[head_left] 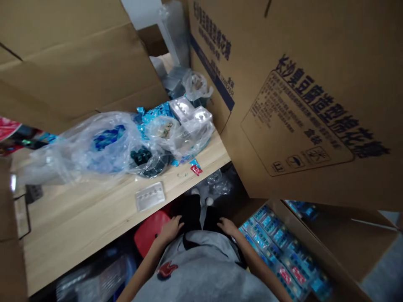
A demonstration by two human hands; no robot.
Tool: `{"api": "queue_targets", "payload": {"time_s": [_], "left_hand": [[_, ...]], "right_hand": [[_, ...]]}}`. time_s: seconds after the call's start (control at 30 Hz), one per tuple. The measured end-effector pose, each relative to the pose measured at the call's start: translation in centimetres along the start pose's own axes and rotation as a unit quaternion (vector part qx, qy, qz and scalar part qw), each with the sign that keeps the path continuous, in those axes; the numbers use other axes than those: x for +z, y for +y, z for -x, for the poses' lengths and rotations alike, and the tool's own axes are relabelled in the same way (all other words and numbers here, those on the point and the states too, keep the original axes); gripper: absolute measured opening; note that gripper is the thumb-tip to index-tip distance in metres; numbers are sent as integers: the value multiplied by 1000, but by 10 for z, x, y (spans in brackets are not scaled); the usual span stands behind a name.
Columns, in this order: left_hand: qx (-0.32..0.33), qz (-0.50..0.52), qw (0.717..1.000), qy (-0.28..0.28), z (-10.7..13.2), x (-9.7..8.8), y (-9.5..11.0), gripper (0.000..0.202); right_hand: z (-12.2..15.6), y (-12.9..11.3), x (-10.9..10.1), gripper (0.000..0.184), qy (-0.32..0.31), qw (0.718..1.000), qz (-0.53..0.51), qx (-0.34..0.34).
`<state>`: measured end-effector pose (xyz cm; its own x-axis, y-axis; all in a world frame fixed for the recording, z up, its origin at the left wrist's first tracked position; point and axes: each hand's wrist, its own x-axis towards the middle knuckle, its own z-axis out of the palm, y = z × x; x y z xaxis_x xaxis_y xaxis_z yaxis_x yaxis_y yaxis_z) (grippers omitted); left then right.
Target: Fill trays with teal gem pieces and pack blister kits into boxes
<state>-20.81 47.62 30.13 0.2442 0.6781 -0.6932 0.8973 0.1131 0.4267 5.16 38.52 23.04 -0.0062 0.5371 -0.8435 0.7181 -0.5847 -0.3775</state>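
Observation:
My left hand [171, 229] is low beside my left thigh, between the wooden table's edge and my dark trousers [189, 214]. Its fingers are loosely bent and apart, and nothing shows in them. On the other side, my right hand [228, 227] is by my right thigh, its fingers also loose, with no object visible in it. Whether the fingertips touch the trousers I cannot tell. Closest to my left hand are a red stool seat [150, 230] and a clear plastic tray [150, 196] on the table. To the right of my right hand stands a carton of blue packs [273, 239].
On the wooden table [94, 218] lie plastic bags of blue packets [108, 138] and dark pieces [141, 157], stacked clear trays [189, 110] and a small red packet [196, 169]. A large printed carton [302, 100] rises at the right. Clear plastic [220, 184] lies on the floor.

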Motion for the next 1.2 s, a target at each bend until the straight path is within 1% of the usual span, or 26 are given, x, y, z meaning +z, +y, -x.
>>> {"api": "queue_targets", "payload": {"time_s": [0.1,0.2,0.27,0.37,0.47,0.57,0.63,0.7,0.83,0.9,0.97,1.07,1.2], "left_hand": [[33,-23,999,-13,-26,-20,13,33],[46,-47,998,-11,-50,-47,13,35],[44,-62,997,-5,-61,-67,5,35],[41,-73,996,15,-70,-94,-16,36],[43,-70,996,35,-73,-111,-37,36],[59,-56,995,51,-80,-115,-46,34],[79,-46,994,60,-90,-113,-42,33],[100,-38,992,74,-104,-111,-32,34],[124,-33,985,112,-141,-109,-5,42],[122,-38,983,132,-159,-110,7,46],[114,-46,981,148,-172,-111,17,48],[97,-64,980,161,-183,-109,25,47],[73,-95,979,163,-182,-107,25,44]], "right_hand": [[-8,-23,-23,30,54,998,-24,-30],[-20,-52,-49,30,119,990,-48,-56],[-31,-74,-65,30,164,982,-62,-68],[-51,-111,-83,29,221,970,-68,-81],[-75,-146,-94,27,263,959,-51,-94],[-98,-175,-101,31,294,950,-25,-97],[-111,-188,-103,38,311,946,-11,-87],[-120,-196,-104,41,325,943,-2,-71],[-128,-198,-106,26,339,940,4,-33],[-128,-195,-107,20,339,941,0,-20],[-126,-192,-108,20,334,942,-8,-12],[-124,-191,-109,23,328,944,-26,2],[-129,-200,-107,28,324,944,-49,35]]}}
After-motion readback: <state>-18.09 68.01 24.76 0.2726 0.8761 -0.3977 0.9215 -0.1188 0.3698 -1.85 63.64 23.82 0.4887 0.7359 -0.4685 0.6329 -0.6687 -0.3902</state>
